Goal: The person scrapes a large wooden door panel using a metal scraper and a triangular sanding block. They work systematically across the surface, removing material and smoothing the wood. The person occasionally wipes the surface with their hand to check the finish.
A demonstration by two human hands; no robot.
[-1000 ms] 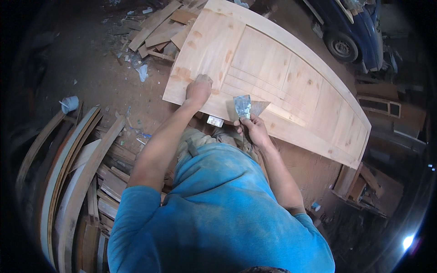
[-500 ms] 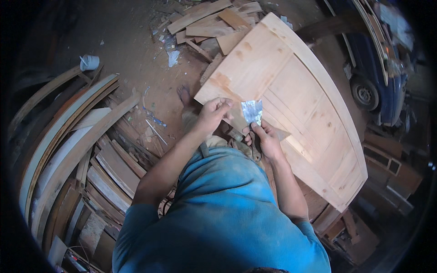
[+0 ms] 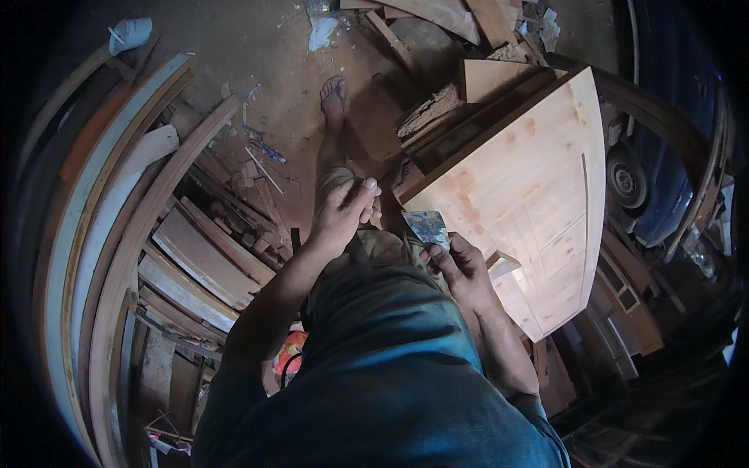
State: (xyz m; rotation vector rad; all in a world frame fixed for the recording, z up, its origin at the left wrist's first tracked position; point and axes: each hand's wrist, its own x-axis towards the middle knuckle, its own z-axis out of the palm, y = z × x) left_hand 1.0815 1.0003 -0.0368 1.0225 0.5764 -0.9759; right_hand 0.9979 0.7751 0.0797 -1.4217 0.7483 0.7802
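In my right hand [image 3: 462, 273] is a putty knife [image 3: 427, 227], gripped low with its wide, smeared metal blade pointing up and to the left. Its handle is mostly hidden by my fingers. The blade overlaps the near left corner of a pale wooden panel [image 3: 538, 187] with a curved far edge; whether they touch, I cannot tell. A small wood block [image 3: 502, 264] sits beside my right hand at the panel's edge. My left hand [image 3: 343, 214] is raised before my left leg, fingers curled and thumb pressed in; whatever it may pinch is not visible.
Long curved wooden pieces [image 3: 144, 226] are stacked along the left, with a white cup [image 3: 130, 35] beyond them. Scrap boards [image 3: 437, 19] lie at the far side. A blue vehicle [image 3: 671, 148] stands at the right. My sandalled foot [image 3: 333, 92] is on the dirt floor.
My view has shifted, and a leg now reaches further forward. The putty knife's blade has tipped leftward and lost its bright glare. My hands have separated slightly.
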